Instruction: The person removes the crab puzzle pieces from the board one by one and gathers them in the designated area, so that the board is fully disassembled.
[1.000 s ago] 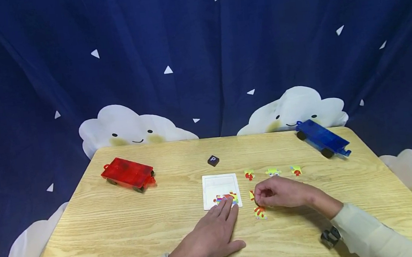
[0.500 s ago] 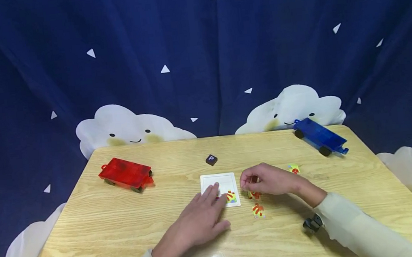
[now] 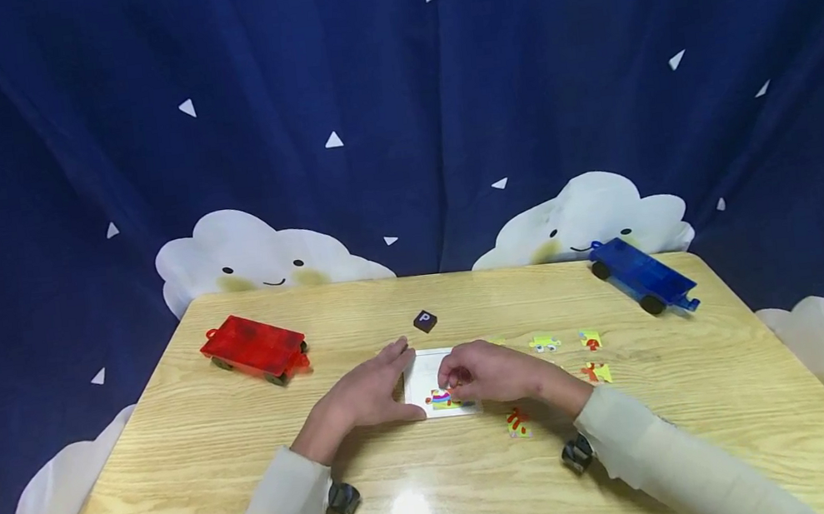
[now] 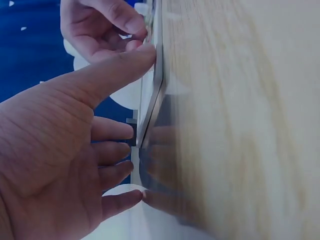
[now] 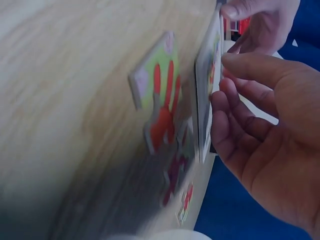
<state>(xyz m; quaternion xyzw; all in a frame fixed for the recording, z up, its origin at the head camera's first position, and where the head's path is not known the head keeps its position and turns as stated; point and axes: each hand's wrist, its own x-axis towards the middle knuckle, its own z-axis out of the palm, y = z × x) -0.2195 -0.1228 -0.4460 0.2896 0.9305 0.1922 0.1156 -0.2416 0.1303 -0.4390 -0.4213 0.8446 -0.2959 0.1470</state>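
Observation:
A square white puzzle tray [image 3: 415, 376] lies at the middle of the table, with a rainbow-striped jigsaw piece [image 3: 439, 398] in its lower part. My left hand [image 3: 370, 391] is spread at the tray's left side. In the left wrist view its thumb [image 4: 131, 65] lies at the tray edge [image 4: 159, 65], the other fingers fairly straight. My right hand [image 3: 495, 371] is over the tray's right half, fingers curled and fingertips down at the pieces there. I cannot tell whether they pinch a piece. The hand hides the tray's right portion.
Right of the tray lie several loose jigsaw pieces, among them a red-and-yellow one [image 3: 517, 423] near the front and another [image 3: 596, 372] farther right. A black "P" tile [image 3: 425, 321] lies behind the tray. A red wagon [image 3: 255, 346] stands left, a blue wagon [image 3: 642, 273] back right.
My left hand has lifted off the pieces in the tray and moved left to its side. My right hand has moved left from the loose pieces to over the tray.

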